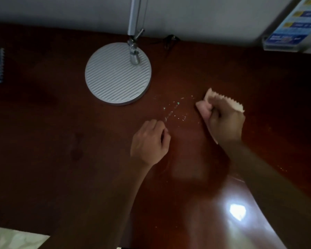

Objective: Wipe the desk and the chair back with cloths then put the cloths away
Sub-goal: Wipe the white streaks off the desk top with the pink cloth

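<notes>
With our right hand [224,121] gripping the pink cloth [204,112] on the desk [61,141] and left hand [149,142] loosely curled, holding nothing, we should press flat across the crumbs [174,109].

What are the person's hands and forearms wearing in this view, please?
Nothing that shows: the left hand and right hand are bare, without gloves, rings or a watch in sight, and both forearms are uncovered to the frame's edge, with no sleeve visible.
</notes>
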Action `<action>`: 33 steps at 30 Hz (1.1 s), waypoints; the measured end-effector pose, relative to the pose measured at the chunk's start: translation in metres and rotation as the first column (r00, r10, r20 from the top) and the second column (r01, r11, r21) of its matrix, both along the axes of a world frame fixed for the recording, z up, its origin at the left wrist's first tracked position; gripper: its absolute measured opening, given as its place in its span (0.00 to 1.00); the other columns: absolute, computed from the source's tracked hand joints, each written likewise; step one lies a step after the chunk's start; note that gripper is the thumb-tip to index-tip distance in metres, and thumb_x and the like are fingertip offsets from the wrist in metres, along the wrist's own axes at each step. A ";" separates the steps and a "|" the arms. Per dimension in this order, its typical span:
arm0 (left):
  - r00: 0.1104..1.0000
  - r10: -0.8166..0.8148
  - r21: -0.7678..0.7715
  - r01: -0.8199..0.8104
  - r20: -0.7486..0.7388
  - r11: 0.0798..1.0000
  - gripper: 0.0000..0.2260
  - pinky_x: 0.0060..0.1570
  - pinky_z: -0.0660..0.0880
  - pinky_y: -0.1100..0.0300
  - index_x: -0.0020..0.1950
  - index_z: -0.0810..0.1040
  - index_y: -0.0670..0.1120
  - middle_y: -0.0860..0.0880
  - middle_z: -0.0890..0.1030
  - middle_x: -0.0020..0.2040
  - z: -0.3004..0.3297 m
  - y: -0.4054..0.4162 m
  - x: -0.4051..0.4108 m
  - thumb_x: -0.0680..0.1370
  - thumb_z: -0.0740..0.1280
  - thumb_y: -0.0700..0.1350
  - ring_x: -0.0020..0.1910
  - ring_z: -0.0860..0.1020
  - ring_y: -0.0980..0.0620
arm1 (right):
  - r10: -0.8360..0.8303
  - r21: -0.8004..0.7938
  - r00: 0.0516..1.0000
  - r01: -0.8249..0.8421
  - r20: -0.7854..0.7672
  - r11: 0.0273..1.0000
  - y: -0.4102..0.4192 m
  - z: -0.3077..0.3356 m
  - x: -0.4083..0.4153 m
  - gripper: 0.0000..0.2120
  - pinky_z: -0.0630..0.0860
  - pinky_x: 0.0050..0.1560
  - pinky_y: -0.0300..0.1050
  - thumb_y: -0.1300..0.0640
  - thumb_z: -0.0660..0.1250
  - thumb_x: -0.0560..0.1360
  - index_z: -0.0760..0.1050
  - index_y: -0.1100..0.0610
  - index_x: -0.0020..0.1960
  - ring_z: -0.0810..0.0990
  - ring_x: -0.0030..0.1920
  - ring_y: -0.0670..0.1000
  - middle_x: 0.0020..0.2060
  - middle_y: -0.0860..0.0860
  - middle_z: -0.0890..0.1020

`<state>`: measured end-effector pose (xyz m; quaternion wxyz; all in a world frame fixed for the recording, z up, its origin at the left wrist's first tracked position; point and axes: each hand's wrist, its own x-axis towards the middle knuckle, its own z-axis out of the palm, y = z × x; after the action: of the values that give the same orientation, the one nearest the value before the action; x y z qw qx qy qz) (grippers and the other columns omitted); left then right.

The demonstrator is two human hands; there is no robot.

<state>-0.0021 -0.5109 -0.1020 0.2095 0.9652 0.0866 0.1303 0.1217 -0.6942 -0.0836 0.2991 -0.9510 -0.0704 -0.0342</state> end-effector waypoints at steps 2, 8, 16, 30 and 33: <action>1.000 -0.005 0.017 0.004 0.011 1.000 0.07 0.31 0.62 0.63 0.39 0.74 0.44 0.49 0.73 0.35 -0.001 0.001 0.000 0.77 0.62 0.44 0.35 0.70 0.54 | 0.003 0.025 1.000 -0.003 0.000 1.000 0.020 0.001 0.021 0.16 0.68 0.52 0.32 0.62 0.60 0.74 0.82 0.54 0.57 0.83 0.51 0.55 0.50 0.53 0.85; 1.000 -0.014 -0.042 0.014 0.003 0.999 0.08 0.30 0.68 0.58 0.40 0.74 0.44 0.49 0.74 0.36 0.000 0.002 -0.001 0.78 0.61 0.44 0.35 0.71 0.51 | 0.189 0.027 0.982 -0.188 -0.027 0.982 0.020 -0.004 -0.055 0.18 0.73 0.58 0.42 0.57 0.58 0.75 0.81 0.52 0.59 0.80 0.60 0.55 0.55 0.52 0.83; 1.000 -0.014 -0.126 0.014 0.005 0.992 0.09 0.30 0.72 0.57 0.41 0.75 0.44 0.50 0.74 0.36 -0.001 0.002 -0.001 0.78 0.60 0.44 0.36 0.72 0.52 | 0.002 0.045 1.000 -0.002 0.001 0.999 0.018 -0.001 -0.028 0.18 0.73 0.52 0.38 0.62 0.61 0.72 0.82 0.52 0.56 0.83 0.52 0.53 0.52 0.52 0.85; 0.993 0.108 -0.266 -0.094 0.040 0.959 0.05 0.41 0.69 0.62 0.48 0.73 0.41 0.45 0.73 0.46 0.003 0.002 0.001 0.80 0.61 0.43 0.42 0.74 0.49 | 0.231 0.083 0.972 -0.227 -0.033 0.970 0.033 -0.004 -0.072 0.18 0.74 0.58 0.35 0.55 0.56 0.74 0.83 0.50 0.55 0.79 0.61 0.46 0.56 0.49 0.84; 0.992 0.119 -0.268 -0.102 0.049 0.958 0.05 0.41 0.70 0.62 0.48 0.73 0.42 0.46 0.73 0.46 0.002 0.003 0.001 0.79 0.61 0.43 0.42 0.74 0.51 | 0.128 0.075 0.992 -0.127 -0.011 0.989 0.052 -0.001 -0.027 0.17 0.69 0.51 0.27 0.60 0.59 0.74 0.82 0.51 0.57 0.81 0.49 0.44 0.51 0.49 0.85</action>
<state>-0.0008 -0.5083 -0.1002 0.3316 0.9175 0.1503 0.1602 0.0945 -0.6418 -0.0849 0.3362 -0.9331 -0.1275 -0.0099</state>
